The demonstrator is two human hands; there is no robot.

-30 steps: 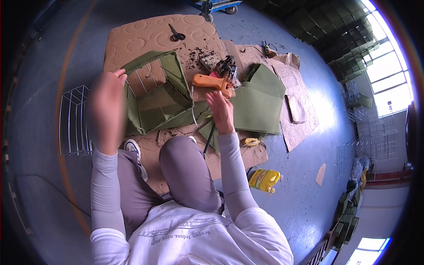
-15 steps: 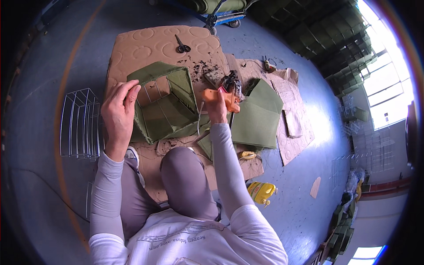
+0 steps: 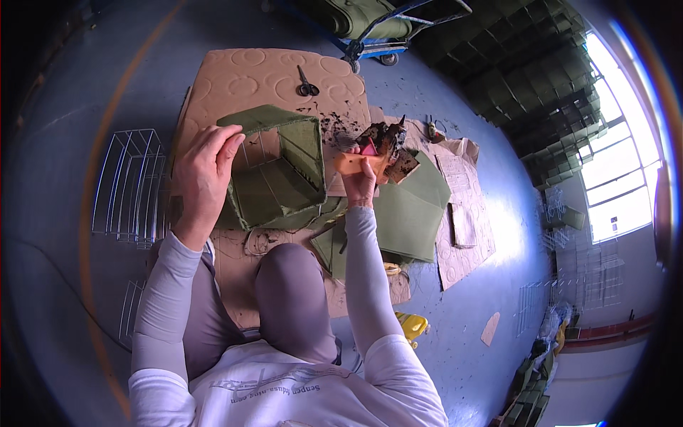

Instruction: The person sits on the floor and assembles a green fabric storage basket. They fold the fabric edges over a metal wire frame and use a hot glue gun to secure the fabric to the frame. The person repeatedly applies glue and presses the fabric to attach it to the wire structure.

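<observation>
Right hand (image 3: 361,188) gripping orange tool (image 3: 350,164), its end dark and crusted. Left hand (image 3: 206,162) at left rim of green box (image 3: 274,196); contact unclear. Scissors (image 3: 307,88) near far edge of cardboard (image 3: 260,75). Wire rack (image 3: 128,191) on floor, off left edge. Yellow bottle (image 3: 412,325) past near-right corner.

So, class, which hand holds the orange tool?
The right hand: it grips the orange tool, while the left hand, beside the green fabric box, does not.

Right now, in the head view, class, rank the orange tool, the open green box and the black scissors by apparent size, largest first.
1. Open green box
2. Orange tool, partly covered by the right hand
3. Black scissors
</observation>
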